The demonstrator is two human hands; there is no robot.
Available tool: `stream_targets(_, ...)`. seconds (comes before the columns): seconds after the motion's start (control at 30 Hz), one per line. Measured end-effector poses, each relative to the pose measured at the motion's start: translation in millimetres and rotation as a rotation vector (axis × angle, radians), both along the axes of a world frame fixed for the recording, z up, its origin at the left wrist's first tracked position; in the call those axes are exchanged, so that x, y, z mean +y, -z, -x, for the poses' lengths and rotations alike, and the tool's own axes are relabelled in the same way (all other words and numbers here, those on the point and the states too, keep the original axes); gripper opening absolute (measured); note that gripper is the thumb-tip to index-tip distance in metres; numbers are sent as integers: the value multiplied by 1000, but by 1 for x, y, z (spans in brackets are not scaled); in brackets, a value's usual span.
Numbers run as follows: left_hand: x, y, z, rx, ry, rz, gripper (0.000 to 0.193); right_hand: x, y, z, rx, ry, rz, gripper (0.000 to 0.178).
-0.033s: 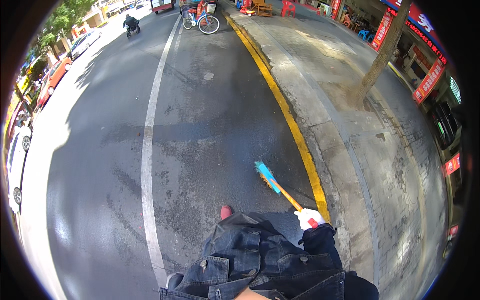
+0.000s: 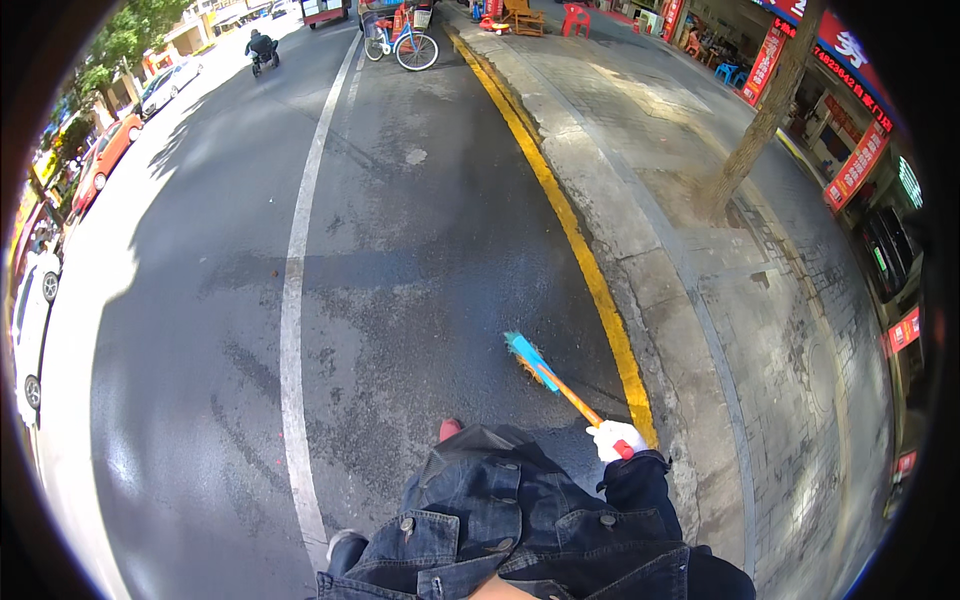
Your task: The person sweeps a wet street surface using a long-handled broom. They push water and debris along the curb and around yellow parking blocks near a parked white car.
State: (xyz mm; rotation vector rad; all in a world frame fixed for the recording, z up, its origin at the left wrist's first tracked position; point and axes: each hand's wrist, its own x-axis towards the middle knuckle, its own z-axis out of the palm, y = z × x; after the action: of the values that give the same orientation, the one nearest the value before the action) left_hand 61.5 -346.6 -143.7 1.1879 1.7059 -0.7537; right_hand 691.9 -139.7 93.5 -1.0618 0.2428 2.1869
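Note:
My right hand (image 2: pixel 617 441), in a white glove, is closed round the orange handle (image 2: pixel 578 404) of a brush. The brush's long, narrow head (image 2: pixel 531 361) is bright blue, with orange-brown bristles along its lower side. It points forward and left over the dark asphalt, left of the yellow line; whether the bristles touch the road I cannot tell. A red piece (image 2: pixel 624 449) shows at the hand's near side. My left hand is not in view; a small greyish shape (image 2: pixel 346 545) beside my dark denim jacket (image 2: pixel 480 515) is too unclear to name.
A yellow line (image 2: pixel 570 222) runs along the kerb, with paved sidewalk (image 2: pixel 690 290) and a tree trunk (image 2: pixel 750 150) to the right. A white lane line (image 2: pixel 292 300) lies left. Farther ahead stand a bicycle (image 2: pixel 415 48) and a red stool (image 2: pixel 576 20). A rider (image 2: pixel 262 50) and parked cars are left.
The brush head has shifted slightly toward me and to the left. My right hand keeps hold of the handle and has barely moved.

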Motion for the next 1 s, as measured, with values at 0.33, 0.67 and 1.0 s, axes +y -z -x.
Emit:
stream_targets(0.33,658,-160,-91,-893,-741,-886,12,186,-40,3,-216,67,-45,20)
stream_targets(0.67,864,-169,-360,-970,-607,-142,45,490,-73,-46,-762,-236,-284,9)
stream_targets(1.0,1124,-172,-556,-1116,-698,255,67,776,-80,-77,-900,-425,-344,34)
